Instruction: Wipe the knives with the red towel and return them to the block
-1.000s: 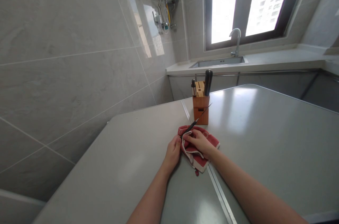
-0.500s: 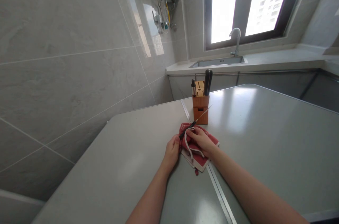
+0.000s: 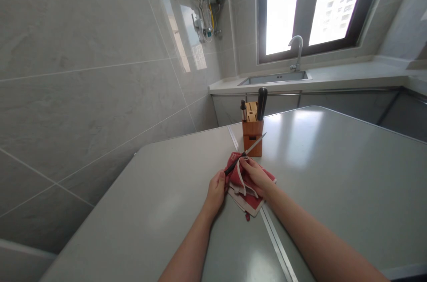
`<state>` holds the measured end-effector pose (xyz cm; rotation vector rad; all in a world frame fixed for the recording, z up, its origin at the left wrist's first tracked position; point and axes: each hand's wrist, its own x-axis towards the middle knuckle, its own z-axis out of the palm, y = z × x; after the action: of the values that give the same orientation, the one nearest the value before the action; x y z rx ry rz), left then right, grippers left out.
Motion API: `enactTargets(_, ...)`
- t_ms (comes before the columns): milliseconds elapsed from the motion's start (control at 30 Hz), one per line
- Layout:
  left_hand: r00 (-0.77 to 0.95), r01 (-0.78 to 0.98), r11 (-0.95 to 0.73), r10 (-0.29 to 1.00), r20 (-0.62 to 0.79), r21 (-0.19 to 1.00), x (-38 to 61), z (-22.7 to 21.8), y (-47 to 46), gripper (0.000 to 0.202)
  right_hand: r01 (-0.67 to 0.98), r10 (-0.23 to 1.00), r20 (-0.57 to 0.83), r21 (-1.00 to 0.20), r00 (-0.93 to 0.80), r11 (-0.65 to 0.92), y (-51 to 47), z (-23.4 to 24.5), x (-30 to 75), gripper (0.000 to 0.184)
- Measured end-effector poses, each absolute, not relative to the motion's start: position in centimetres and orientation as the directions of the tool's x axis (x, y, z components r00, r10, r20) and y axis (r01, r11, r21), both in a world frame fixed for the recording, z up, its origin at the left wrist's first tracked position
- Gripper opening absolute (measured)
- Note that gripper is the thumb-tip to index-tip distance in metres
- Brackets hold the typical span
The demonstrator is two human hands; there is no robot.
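Holding knife (image 3: 244, 154) by handle (image 3: 233, 166) in our left hand (image 3: 217, 187); our right hand (image 3: 256, 176) pinching cloth (image 3: 236, 179) beside it; block (image 3: 252, 130) just beyond

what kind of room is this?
Most likely a home kitchen: a sink with a curved faucet is set into the counter by the window, and a wooden knife block stands on the table.

Single head-worn view — looking forward and down across the table (image 3: 180, 166).
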<state>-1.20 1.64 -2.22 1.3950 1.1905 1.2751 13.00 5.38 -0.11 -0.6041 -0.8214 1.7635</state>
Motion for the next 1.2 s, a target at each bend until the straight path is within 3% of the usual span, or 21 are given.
enactTargets(467,0.055,-0.072,-0.112,0.992,0.116,0.991,-0.99,-1.79,1.53,0.05,-0.651,0.937,0.021,-0.724,-0.349,-0.226,5.46,-0.29,12.98,0.026)
enactTargets(1200,0.083,0.087,-0.078,0.994,0.071,0.993,-1.17,-1.52,1.42,0.054,-0.356,0.919,0.094,-0.933,-0.384,-0.054,5.04,-0.58,12.71,0.031)
